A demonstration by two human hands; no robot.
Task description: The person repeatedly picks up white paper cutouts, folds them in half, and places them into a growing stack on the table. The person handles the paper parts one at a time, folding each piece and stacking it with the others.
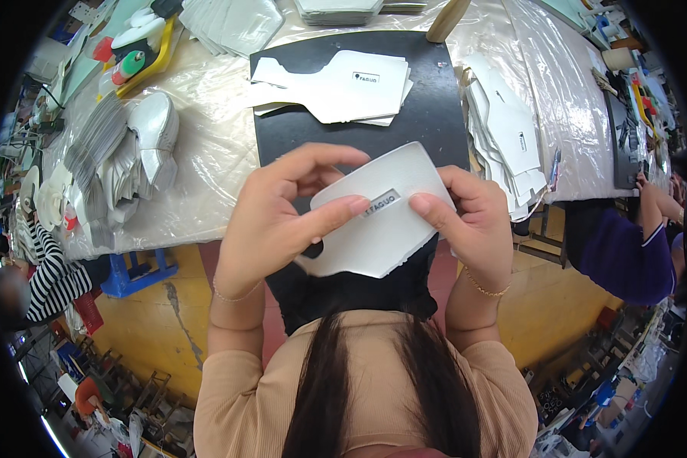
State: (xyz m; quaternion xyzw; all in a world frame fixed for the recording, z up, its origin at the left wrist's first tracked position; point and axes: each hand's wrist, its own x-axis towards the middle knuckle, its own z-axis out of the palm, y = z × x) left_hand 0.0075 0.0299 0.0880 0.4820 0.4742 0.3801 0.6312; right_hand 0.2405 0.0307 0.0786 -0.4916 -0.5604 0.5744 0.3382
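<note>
A white cut panel (362, 248) with a small dark-framed label is held tilted above the table's front edge, in front of my body. My left hand (263, 217) grips its left side, the thumb lying beside the label and the index finger stretched along the top edge. On the right edge, my right hand (481, 221) pinches the panel, thumb in front and fingers partly hidden behind. Beyond the hands, a loose stack of similar white panels (336, 84) lies on a black board (286, 139).
More labelled panels (502, 126) are piled right of the board. Bundled grey-white pieces (154, 130) stand at the left. A wooden handle (448, 19) rises at the board's far corner. A yellow tray (160, 57) holds bottles. Other people sit at both sides.
</note>
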